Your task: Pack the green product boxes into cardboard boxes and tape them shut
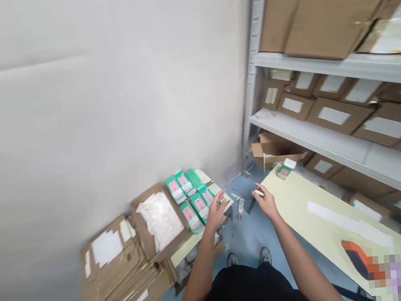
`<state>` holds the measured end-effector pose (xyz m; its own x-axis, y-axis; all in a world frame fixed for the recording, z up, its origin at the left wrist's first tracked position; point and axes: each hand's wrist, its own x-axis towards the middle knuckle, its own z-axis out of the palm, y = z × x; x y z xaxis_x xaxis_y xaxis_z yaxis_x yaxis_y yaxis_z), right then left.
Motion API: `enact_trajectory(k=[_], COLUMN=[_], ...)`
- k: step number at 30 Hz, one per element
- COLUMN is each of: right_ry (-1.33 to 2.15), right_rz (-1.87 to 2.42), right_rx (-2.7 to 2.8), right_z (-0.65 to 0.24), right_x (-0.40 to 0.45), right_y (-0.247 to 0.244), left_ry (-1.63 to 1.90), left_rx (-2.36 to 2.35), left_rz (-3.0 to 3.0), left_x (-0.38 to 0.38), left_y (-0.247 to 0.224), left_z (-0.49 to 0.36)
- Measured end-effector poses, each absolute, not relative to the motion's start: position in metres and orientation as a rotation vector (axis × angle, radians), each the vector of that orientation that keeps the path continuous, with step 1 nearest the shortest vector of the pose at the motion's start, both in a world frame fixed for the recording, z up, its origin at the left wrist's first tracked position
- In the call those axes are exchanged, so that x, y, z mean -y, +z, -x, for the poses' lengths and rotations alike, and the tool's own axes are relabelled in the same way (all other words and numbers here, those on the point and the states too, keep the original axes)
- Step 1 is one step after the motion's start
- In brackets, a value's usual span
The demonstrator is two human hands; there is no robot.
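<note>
My left hand [216, 210] is held out in front of me, fingers apart and holding nothing, near the right edge of several green and pink packages [199, 206]. Across a gap, my right hand [266, 202] hovers by the left edge of a pale yellow table [297, 207]; its fingers are spread and nothing is in them. A small green and pink box [284, 171] lies on that table's far corner. Left of the packages stands an open cardboard box [142, 230] with white sheets [160, 217] inside.
Flattened cardboard [123, 274] is stacked at the lower left. Metal shelves [325, 135] with cardboard boxes rise on the right. A power strip [241, 206] lies on the blue floor [245, 240]. An orange and dark object [355, 256] is on the yellow table.
</note>
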<state>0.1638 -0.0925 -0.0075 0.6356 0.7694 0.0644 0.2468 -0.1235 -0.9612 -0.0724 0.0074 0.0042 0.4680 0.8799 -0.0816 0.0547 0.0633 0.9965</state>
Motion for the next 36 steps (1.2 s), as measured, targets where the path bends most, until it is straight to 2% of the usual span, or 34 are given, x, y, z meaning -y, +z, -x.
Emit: enact_trajectory(k=[10, 15, 21, 25, 30, 36], right_ry=[0.912, 1.139, 1.23, 1.207, 1.15, 1.147], right_rz=[1.463, 1.334, 1.187, 1.176, 1.188, 1.38], right_rx=[1.339, 1.422, 1.546, 1.648, 1.787, 2.155], right_z=[-0.017, 0.058, 0.146, 0.2, 0.283, 0.38], right_x=[-0.003, -0.012, -0.003, -0.001, 0.002, -0.018], right_y=[-0.015, -0.023, -0.014, -0.014, -0.038, -0.073], left_ry=[1.067, 1.145, 1.283, 1.324, 1.349, 1.183], left_rx=[-1.384, -1.634, -1.693, -1.71, -1.716, -1.886], left_rz=[-1.246, -1.137, -0.998, -0.925, -0.827, -0.76], left_x=[0.021, 0.062, 0.092, 0.096, 0.084, 0.056], left_y=[0.002, 0.008, 0.011, -0.007, -0.045, -0.082], left_z=[0.236, 0.307, 0.378, 0.43, 0.521, 0.625])
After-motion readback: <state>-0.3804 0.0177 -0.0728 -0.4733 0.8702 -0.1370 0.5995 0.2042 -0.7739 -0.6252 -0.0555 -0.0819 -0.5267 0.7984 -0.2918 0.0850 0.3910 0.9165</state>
